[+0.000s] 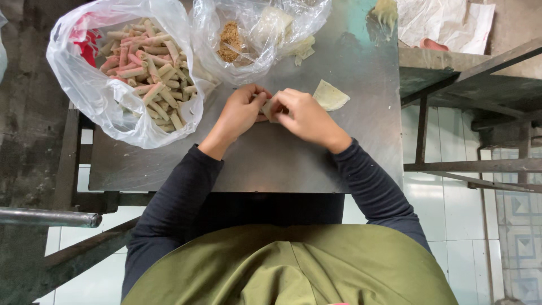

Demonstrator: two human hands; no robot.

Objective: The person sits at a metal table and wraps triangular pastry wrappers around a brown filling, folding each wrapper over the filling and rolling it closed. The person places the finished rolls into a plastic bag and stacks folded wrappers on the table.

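Note:
My left hand (240,113) and my right hand (305,116) meet over the middle of a steel table (293,164). Both pinch a small pale wrapper roll (270,107) between their fingertips; most of it is hidden by the fingers. A flat pale wrapper sheet (329,95) lies just right of my right hand. At the left, a white plastic bag (96,90) stands open, filled with several finished rolls (149,70).
A clear plastic bag (254,28) with brownish filling (228,40) and more pale wrappers lies behind my hands. White paper (443,22) lies at the top right. A dark metal frame (468,90) stands to the right, a metal bar (51,217) at the lower left.

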